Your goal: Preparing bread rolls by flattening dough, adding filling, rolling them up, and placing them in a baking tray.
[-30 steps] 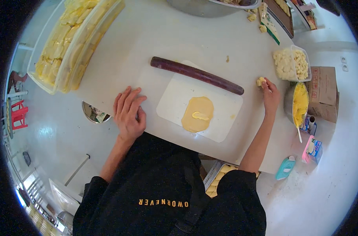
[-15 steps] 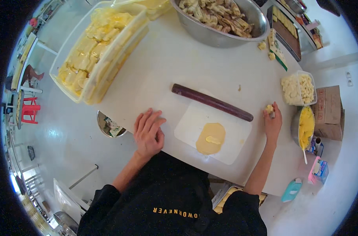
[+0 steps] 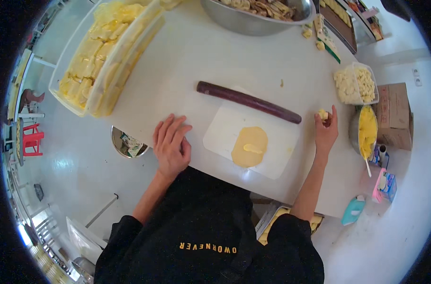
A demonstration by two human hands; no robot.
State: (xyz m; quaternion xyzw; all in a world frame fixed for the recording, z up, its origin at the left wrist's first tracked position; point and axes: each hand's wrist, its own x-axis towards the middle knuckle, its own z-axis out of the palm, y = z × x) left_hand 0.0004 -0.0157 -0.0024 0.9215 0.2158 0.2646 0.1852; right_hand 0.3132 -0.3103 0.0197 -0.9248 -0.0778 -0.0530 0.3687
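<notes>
A flat oval of pale dough (image 3: 250,147) lies on a white cutting board (image 3: 282,160). On its middle rests a smear of yellow filling (image 3: 253,149). Behind it a dark purple-brown rolling pin (image 3: 248,102) lies slantwise across the board's far edge. My left hand (image 3: 172,149) rests on the table left of the board, fingers stretched out and holding nothing. To the right of the board, my right hand (image 3: 326,134) curls its thumb and fingers round a small pale yellow chunk (image 3: 323,114); its palm side is partly hidden.
Tubs of yellow slabs (image 3: 94,52) stand at the far left. A metal bowl of brownish pieces (image 3: 258,21) is at the back. On the right are a tub of pale chunks (image 3: 355,85), a bowl of yellow filling (image 3: 366,132) with a spoon, and a cardboard box (image 3: 394,113).
The whole view has shifted, so the table's things sit higher in the picture. My right hand's fingers have turned a little around the chunk. The left hand stays flat on the table.
</notes>
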